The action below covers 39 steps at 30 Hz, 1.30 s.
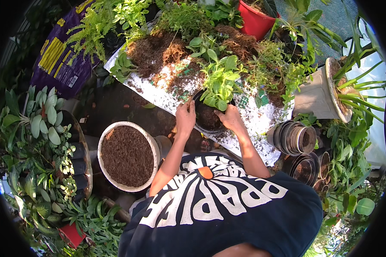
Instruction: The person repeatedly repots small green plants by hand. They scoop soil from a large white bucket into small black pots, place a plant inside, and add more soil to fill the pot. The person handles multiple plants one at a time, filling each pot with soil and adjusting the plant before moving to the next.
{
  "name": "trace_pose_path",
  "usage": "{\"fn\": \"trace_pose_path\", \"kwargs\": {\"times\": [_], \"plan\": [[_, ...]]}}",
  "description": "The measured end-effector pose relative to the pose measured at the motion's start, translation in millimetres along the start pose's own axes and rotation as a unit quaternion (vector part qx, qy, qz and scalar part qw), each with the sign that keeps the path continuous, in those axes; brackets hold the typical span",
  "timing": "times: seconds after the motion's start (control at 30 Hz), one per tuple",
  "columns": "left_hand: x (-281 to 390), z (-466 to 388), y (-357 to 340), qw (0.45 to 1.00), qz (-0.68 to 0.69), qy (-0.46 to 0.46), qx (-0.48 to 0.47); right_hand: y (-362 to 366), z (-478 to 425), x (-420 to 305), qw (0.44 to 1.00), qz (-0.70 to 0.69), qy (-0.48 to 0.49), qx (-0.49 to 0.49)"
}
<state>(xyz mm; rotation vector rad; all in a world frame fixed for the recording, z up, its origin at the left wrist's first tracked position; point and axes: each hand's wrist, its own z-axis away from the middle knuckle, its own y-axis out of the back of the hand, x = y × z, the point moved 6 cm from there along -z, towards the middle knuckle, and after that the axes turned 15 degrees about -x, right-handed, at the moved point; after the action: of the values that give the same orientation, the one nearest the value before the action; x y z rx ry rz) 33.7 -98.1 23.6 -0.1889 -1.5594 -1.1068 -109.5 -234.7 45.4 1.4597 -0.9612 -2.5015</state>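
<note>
A black plastic pot [209,129] stands in front of me at the near edge of a white sheet [255,123]. Dark soil [208,117] fills much of it, and a leafy green plant [223,77] rises at its far side. My left hand [185,117] grips the pot's left rim with bent fingers. At the opposite rim is my right hand [230,118], its thumb inside against the soil beneath the leaves. Its other fingers are partly hidden. Loose soil and root clumps [162,51] lie on the sheet beyond the pot.
A large pale pot of soil [127,157] stands to my left. Stacked empty pots [291,138] lie on their sides at the right, below a tilted pale planter [321,91]. A purple bag [62,57] and a red pot [257,19] stand farther back. Dense foliage borders both sides.
</note>
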Motion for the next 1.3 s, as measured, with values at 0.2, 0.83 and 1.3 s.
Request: {"fn": "trace_pose_path", "kwargs": {"times": [0.2, 0.83, 1.3], "plan": [[-4.2, -0.4, -0.4, 0.999, 0.015, 0.044, -0.028, -13.6, 11.2, 29.2, 0.928, -0.334, 0.159, 0.038], [16.2, 8.1, -11.4, 0.991, 0.040, -0.126, -0.021, 3.8, 27.9, 0.3, 0.976, 0.146, 0.150, 0.059], [10.5, 49.6, 4.2, 0.995, 0.077, -0.057, 0.012, -7.5, 41.6, -36.3, 0.989, 0.001, -0.033, -0.147]]}}
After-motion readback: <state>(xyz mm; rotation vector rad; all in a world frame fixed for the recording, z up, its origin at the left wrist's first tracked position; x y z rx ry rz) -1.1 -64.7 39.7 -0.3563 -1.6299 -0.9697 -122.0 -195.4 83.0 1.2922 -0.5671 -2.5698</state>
